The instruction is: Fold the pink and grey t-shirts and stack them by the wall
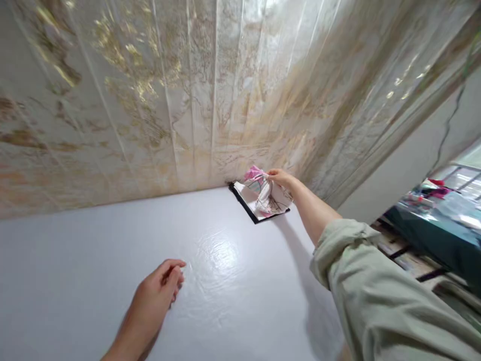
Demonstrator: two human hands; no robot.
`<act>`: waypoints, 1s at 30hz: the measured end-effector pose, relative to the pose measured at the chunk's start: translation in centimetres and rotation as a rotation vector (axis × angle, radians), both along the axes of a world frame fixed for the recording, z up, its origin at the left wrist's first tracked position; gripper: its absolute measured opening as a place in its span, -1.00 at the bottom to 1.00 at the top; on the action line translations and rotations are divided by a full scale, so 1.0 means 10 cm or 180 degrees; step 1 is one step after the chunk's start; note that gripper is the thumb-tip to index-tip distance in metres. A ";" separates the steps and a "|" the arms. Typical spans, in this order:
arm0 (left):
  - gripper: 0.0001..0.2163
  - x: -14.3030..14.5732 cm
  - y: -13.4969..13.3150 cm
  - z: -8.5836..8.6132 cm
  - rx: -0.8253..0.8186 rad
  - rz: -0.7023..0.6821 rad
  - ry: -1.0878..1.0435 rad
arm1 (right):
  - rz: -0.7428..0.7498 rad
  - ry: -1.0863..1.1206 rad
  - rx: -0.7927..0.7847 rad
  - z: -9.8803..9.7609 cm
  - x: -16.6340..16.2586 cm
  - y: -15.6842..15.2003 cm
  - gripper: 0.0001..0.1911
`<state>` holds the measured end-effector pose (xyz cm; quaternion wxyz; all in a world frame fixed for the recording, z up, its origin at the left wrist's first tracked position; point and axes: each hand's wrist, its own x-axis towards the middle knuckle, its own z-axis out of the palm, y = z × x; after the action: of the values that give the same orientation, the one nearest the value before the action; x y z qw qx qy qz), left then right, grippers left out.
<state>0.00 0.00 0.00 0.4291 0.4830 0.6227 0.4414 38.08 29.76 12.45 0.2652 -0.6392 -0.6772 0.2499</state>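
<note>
My right hand (280, 177) reaches to the far edge of the white table (93, 271) and pinches a crumpled white and pink patterned cloth (267, 195). The cloth hangs over a flat white sheet with a black border (246, 199) lying against the wall. My left hand (160, 291) rests near the front of the table with its fingers curled loosely, holding nothing. A pale green sleeve covers my right upper arm.
A beige, marbled wall with vertical ribs (210, 90) rises behind the table. To the right, past the table's edge, stands a dark green surface (439, 235) with assorted colourful items on it.
</note>
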 end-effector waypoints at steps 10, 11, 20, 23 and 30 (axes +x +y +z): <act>-0.51 0.00 0.03 -0.05 -0.0068 0.0039 -0.0085 | 0.0226 0.0043 -0.0094 0.23 0.12 -0.04 -0.82; -0.51 0.00 0.04 -0.06 -0.0065 0.0031 -0.0088 | 0.0213 0.0026 -0.0103 0.26 0.14 -0.04 -0.82; -0.50 0.00 0.03 -0.09 -0.0057 0.0068 -0.0087 | -0.0171 -0.0410 0.0145 -0.05 -0.05 0.10 -0.89; -0.51 0.00 0.02 -0.09 -0.0060 0.0076 -0.0091 | -0.0278 -0.0600 0.0309 -0.27 -0.21 0.17 -0.91; -0.51 -0.01 0.02 -0.10 -0.0095 0.0056 -0.0089 | -0.0357 -0.0959 0.0415 -0.41 -0.24 0.18 -0.78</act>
<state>-0.09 0.22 -0.96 0.4410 0.4648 0.6274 0.4426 35.67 31.60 8.39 0.2151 -0.6877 -0.6873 0.0917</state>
